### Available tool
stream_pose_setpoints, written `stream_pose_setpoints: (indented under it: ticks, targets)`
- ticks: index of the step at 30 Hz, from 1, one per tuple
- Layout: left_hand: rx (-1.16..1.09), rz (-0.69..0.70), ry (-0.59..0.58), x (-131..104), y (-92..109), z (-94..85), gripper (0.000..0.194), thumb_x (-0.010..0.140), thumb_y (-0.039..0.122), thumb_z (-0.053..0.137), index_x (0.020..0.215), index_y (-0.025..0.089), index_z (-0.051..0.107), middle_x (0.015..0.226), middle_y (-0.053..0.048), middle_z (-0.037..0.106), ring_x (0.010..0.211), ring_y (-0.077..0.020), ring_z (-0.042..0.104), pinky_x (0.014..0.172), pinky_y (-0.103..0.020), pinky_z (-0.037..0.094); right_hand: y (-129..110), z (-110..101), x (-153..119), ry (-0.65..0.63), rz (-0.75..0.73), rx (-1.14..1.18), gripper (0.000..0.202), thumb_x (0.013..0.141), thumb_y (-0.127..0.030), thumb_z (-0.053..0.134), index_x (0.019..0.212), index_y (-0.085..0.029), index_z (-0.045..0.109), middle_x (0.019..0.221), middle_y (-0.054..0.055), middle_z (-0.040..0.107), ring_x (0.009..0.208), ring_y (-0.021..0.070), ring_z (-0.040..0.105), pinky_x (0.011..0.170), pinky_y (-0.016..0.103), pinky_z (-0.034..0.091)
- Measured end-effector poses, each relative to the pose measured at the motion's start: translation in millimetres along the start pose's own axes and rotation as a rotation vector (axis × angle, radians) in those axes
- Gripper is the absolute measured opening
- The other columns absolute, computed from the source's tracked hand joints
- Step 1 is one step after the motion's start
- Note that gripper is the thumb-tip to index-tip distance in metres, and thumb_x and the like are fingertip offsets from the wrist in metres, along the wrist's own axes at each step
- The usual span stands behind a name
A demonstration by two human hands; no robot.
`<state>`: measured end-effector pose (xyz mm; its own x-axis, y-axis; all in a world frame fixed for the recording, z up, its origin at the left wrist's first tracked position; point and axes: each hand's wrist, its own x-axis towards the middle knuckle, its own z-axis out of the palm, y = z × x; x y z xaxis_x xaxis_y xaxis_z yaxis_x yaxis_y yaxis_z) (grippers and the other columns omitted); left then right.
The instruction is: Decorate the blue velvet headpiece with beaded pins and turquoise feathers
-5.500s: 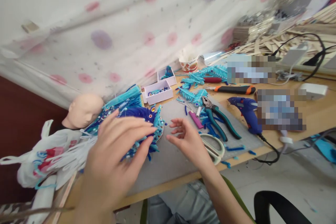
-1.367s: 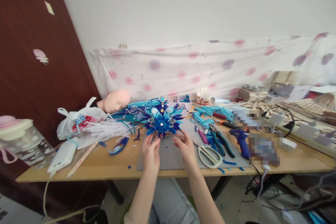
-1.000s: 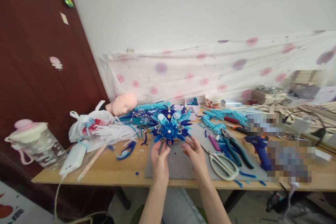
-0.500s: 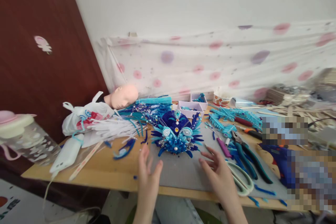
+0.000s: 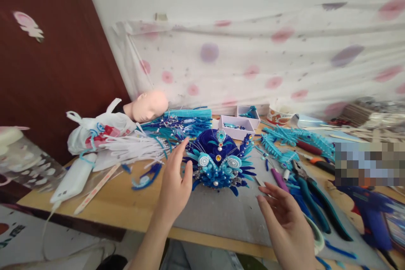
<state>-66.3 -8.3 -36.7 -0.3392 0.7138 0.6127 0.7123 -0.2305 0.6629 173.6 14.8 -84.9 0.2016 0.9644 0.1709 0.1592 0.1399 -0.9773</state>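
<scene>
A blue headdress (image 5: pixel 218 164) with pearls, gems and chenille-like petals stands upright on a grey mat (image 5: pixel 221 215). My left hand (image 5: pixel 177 177) is beside its left edge, fingers extended and thumb apart; whether the fingertips touch it I cannot tell. To the right and nearer to me, my right hand (image 5: pixel 284 219) is open, fingers loosely curved, holding nothing. Close by that hand lie a purple-handled tool (image 5: pixel 279 179), teal-handled pliers (image 5: pixel 319 202) and pale green scissors (image 5: pixel 318 236), partly covered by the hand.
Behind the headdress are small lilac boxes (image 5: pixel 236 125) of beads and bundles of blue stems (image 5: pixel 190 114). A mannequin head (image 5: pixel 150 105), a plastic bag (image 5: pixel 82 130) and a white power strip (image 5: pixel 72 179) are on the left. A blue glue gun (image 5: pixel 370 211) lies at the right.
My left hand has moved forward and up beside the headdress. My right hand sits further right and slightly lower in view. The camera has shifted a little closer.
</scene>
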Motion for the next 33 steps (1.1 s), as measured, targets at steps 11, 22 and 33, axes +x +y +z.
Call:
stream_pose_setpoints:
  ticks: [11,22,33]
  targets:
    - [0.102,-0.035,0.311,11.4,-24.2,-42.2,0.045,0.097,0.026,0.048,0.141,0.02,0.054,0.146,-0.012,0.059,0.136,-0.0244,0.053,0.116,-0.042,0.039,-28.3,0.3,-12.6,0.251,-0.027,0.087,0.038,0.077,-0.043,0.08,0.105,-0.02,0.068,0.091,0.005,0.072,0.084,0.0193,0.069,0.079,0.032,0.056]
    - [0.547,-0.409,-0.105,-42.0,-47.0,-63.8,0.019,0.081,0.041,0.064,0.086,0.025,0.072,0.091,-0.006,0.078,0.091,-0.0316,0.07,0.083,-0.042,0.052,-43.2,15.8,-15.9,0.305,-0.202,0.402,0.015,0.092,-0.032,0.069,0.091,-0.016,0.068,0.042,-0.01,0.044,0.038,0.0083,0.037,0.044,0.027,0.031]
    - [0.586,-0.592,-0.105,-49.3,-52.3,-71.8,0.014,0.089,0.037,0.041,0.083,0.027,0.05,0.081,-0.01,0.078,0.071,-0.0317,0.074,0.06,-0.036,0.047,-45.1,11.7,-27.5,0.171,-0.182,0.468,0.014,0.095,-0.028,0.065,0.089,-0.016,0.071,0.044,-0.008,0.044,0.04,0.0068,0.042,0.044,0.023,0.032]
